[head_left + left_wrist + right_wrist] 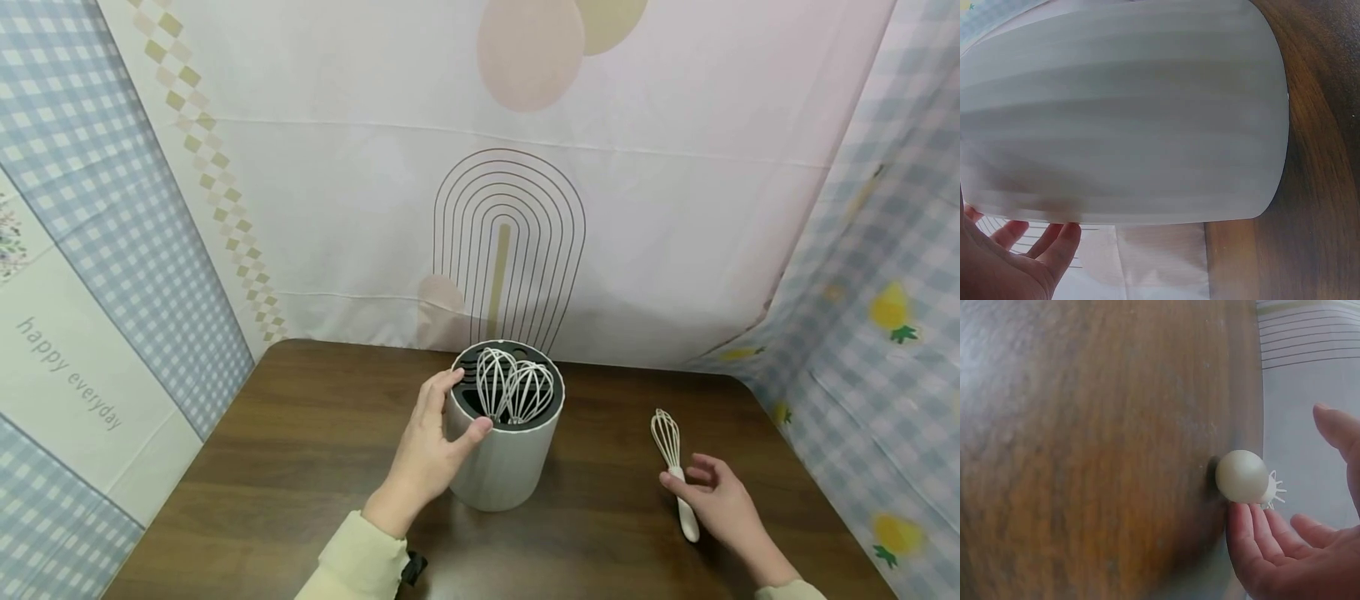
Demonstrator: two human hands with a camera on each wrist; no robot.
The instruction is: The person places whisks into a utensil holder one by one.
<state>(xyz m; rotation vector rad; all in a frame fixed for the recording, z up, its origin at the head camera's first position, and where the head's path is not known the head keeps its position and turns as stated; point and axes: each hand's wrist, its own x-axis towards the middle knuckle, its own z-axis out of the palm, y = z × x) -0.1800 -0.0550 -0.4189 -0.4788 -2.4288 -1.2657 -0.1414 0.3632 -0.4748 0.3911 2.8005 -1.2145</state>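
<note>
A light grey, ribbed utensil holder (501, 467) stands upright on the table, topped by a black slotted insert (467, 400). Two whisks rise from it, one wire head (491, 379) on the left and another (534, 387) beside it; their handles are hidden inside. My left hand (427, 446) rests against the holder's left side, thumb at the front rim, fingers spread along its wall (1129, 137). On the right, a small whisk with a white handle (687, 523) lies on the table. My right hand (723, 504) is open around the handle (1241, 476), thumb apart from it.
The brown wooden table (300, 467) ends at a printed white cloth (360, 208) hanging behind it. Blue checked cloths hang on the left (97, 167) and right (847, 417). Wooden tabletop lies between the holder and the small whisk.
</note>
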